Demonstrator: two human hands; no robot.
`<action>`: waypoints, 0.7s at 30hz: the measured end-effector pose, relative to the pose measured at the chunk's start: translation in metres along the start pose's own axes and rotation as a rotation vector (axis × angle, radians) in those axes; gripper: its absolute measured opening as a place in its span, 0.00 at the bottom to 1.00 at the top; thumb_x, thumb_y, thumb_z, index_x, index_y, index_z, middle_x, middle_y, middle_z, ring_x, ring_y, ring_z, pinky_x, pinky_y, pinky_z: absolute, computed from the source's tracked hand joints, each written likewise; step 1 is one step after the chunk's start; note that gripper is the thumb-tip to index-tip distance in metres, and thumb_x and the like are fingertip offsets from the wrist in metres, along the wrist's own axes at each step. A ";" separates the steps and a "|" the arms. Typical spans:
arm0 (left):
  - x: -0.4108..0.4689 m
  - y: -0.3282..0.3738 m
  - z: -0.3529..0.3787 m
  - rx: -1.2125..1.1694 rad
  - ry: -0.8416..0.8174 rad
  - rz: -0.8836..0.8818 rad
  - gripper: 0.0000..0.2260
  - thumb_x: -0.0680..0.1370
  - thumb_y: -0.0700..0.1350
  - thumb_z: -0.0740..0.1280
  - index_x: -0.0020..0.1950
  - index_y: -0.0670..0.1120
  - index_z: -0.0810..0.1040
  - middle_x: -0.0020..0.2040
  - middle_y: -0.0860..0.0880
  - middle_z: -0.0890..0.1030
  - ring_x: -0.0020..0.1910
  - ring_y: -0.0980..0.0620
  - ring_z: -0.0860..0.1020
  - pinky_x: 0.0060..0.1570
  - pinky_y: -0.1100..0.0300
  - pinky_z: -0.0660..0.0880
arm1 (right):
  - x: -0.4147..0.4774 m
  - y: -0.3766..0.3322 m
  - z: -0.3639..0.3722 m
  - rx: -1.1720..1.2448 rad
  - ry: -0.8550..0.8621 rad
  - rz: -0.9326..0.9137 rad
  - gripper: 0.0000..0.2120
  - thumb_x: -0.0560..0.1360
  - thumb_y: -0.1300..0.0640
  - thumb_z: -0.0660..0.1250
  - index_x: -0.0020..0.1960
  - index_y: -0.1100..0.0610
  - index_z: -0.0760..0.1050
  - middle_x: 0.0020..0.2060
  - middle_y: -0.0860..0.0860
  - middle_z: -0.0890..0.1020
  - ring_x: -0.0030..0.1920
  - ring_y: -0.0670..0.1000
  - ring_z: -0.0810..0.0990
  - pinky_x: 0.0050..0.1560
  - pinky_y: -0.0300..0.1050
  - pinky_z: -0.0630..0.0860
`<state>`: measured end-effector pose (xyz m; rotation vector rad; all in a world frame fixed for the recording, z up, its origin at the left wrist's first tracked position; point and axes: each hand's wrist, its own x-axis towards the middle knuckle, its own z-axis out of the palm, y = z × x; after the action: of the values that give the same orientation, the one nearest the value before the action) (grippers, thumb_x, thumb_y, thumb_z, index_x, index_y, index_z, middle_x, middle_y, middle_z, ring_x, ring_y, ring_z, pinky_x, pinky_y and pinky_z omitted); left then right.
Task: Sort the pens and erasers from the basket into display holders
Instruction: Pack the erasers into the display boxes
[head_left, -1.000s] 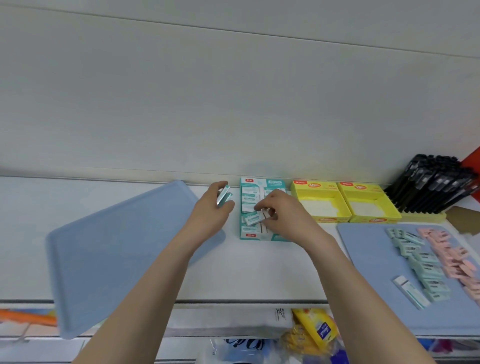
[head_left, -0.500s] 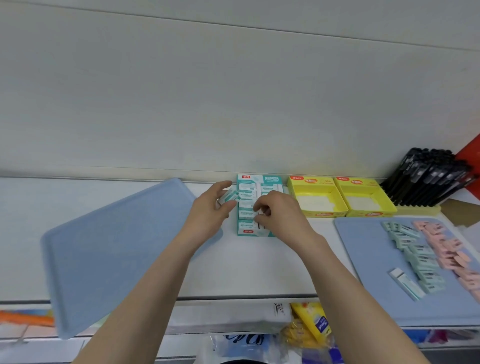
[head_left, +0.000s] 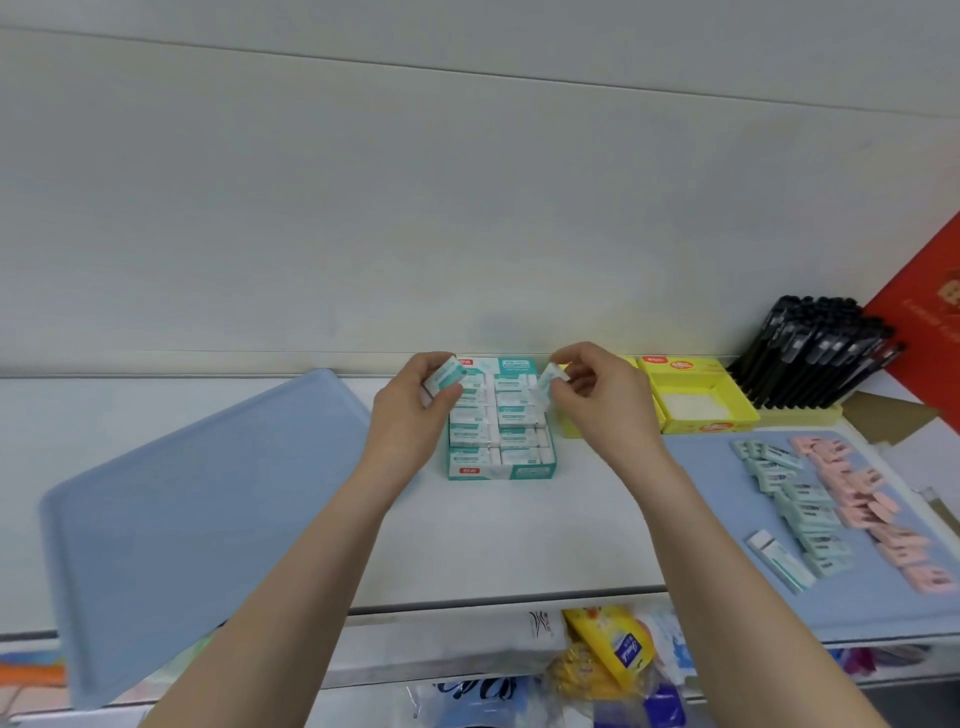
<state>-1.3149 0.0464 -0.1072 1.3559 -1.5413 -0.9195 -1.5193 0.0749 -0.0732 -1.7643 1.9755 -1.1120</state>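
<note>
Progress: teal-and-white cardboard display box (head_left: 501, 470) near full, two columns of wrapped white erasers packed up to its front wall; any open slots lie at the back under your hands and cannot be read. Your left hand (head_left: 410, 421) grips one teal-sleeved white eraser (head_left: 445, 375) between thumb and curled fingers, above the box's back left corner. Your right hand (head_left: 605, 400) pinches a second teal-sleeved eraser (head_left: 545, 385) at the fingertips, above the back right corner. Neither eraser is seated yet. Black pens (head_left: 815, 353) stand bunched in the pale yellow rack (head_left: 800, 415) at far right; that part looks done. Left to do, by my estimate: the loose pale green erasers (head_left: 800, 501) and pink erasers (head_left: 857, 493) spread on the blue tray (head_left: 696, 519) to your right, plus one long teal-and-white eraser (head_left: 779, 560) lying apart from them. Yellow cardboard box (head_left: 698, 427) near the teal one shows its white floor, so it likely takes the next batch
</note>
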 end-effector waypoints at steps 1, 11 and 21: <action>0.002 -0.001 0.001 0.031 0.014 0.003 0.12 0.78 0.43 0.68 0.61 0.51 0.76 0.53 0.57 0.79 0.48 0.65 0.76 0.45 0.76 0.69 | 0.001 0.000 -0.001 -0.135 -0.001 -0.083 0.10 0.71 0.63 0.69 0.51 0.53 0.80 0.37 0.46 0.80 0.36 0.45 0.78 0.43 0.43 0.75; 0.001 -0.004 0.006 0.156 -0.006 0.079 0.14 0.76 0.42 0.70 0.62 0.51 0.79 0.53 0.54 0.75 0.50 0.59 0.74 0.57 0.59 0.73 | 0.001 0.001 0.013 -0.503 -0.483 -0.196 0.18 0.77 0.59 0.66 0.67 0.53 0.75 0.59 0.53 0.75 0.57 0.55 0.76 0.50 0.43 0.69; -0.003 -0.006 0.000 0.153 -0.021 0.036 0.15 0.74 0.41 0.72 0.59 0.51 0.78 0.55 0.54 0.80 0.51 0.59 0.76 0.52 0.68 0.72 | 0.002 -0.005 0.003 -0.568 -0.561 -0.203 0.14 0.76 0.55 0.69 0.61 0.50 0.78 0.55 0.52 0.77 0.55 0.53 0.75 0.45 0.40 0.62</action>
<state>-1.3129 0.0487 -0.1130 1.4244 -1.6751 -0.8092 -1.5145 0.0722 -0.0711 -2.2626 1.8699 -0.0315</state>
